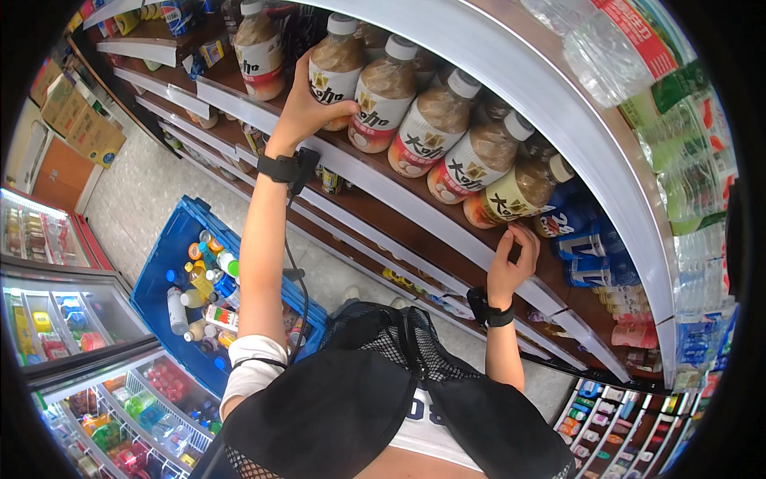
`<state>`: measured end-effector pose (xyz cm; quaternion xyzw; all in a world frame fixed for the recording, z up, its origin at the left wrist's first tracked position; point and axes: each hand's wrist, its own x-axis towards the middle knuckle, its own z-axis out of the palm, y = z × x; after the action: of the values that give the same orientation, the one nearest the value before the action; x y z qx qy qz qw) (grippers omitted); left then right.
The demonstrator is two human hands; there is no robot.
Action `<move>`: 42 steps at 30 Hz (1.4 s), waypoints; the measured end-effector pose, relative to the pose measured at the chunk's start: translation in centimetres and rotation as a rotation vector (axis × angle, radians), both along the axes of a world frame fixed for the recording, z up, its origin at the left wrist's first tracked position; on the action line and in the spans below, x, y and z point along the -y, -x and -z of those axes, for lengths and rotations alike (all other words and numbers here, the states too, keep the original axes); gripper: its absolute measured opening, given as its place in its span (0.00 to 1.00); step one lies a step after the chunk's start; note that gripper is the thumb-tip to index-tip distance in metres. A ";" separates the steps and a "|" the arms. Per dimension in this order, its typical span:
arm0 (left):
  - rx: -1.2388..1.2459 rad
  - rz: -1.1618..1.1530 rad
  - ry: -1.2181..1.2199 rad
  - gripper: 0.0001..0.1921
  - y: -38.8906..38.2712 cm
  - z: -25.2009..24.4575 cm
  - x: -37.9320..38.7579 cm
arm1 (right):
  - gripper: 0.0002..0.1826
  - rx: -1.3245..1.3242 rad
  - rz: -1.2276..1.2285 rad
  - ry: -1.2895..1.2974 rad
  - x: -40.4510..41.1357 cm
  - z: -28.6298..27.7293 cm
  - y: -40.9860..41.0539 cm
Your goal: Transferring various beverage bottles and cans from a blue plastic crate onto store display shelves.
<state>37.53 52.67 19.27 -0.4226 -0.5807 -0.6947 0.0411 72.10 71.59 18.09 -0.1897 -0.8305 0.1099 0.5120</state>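
Note:
My left hand (314,99) is wrapped around a plastic bottle of brown milky drink (336,57) with a white label and white cap, at shelf level. Its thumb reaches across to the neighbouring bottle (383,96) of the same kind. More matching bottles (432,129) stand in a row to the right along the shelf (383,179). The last in the row is a bottle with a pale yellow label (508,194). Just below its base is my right hand (516,257), fingers bent and nothing visible between them. Whether its fingertips touch that bottle is unclear.
A blue plastic crate (157,254) with mixed drink bottles and cartons stands on the floor at left. Beyond it are lit glass-topped coolers (125,413). Cardboard boxes (84,123) are stacked farther back. Blue-labelled bottles (589,254) sit right of the row, under an upper shelf edge (538,102).

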 end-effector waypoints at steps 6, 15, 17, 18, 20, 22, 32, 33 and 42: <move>-0.078 -0.080 -0.089 0.61 -0.4 0.6 -0.4 | 0.05 -0.007 0.017 0.019 -0.1 0.2 0.1; 0.019 -0.545 -0.059 0.27 -14.1 7.1 4.6 | 0.06 -0.013 -0.132 -0.063 0.3 0.1 -0.7; 0.145 -0.482 0.085 0.14 -18.5 10.4 6.8 | 0.06 0.012 -0.166 -0.091 0.9 0.3 -1.7; 0.222 -0.458 0.166 0.11 -21.1 12.1 8.3 | 0.07 0.024 -0.200 -0.137 1.5 0.6 -2.2; 0.344 -0.477 0.302 0.11 -26.5 15.3 10.4 | 0.07 0.044 -0.274 -0.180 2.9 1.7 -3.6; 0.495 -0.430 0.419 0.11 -31.8 18.3 12.5 | 0.06 0.101 -0.413 -0.065 5.4 3.1 -4.8; 0.492 -0.228 0.685 0.16 -47.9 17.7 19.9 | 0.08 0.494 -0.732 0.853 14.0 12.6 -15.5; 0.467 -0.239 0.687 0.16 -48.4 17.8 20.3 | 0.08 0.498 -0.748 0.865 14.5 13.6 -16.0; 0.587 -0.413 0.796 0.15 -50.9 20.5 24.8 | 0.09 0.728 -0.846 1.005 15.6 19.3 -18.3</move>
<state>88.41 27.82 -1.23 -0.0703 -0.8573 -0.4873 -0.1506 90.39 55.94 -1.21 -0.0896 -0.7991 0.5937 -0.0295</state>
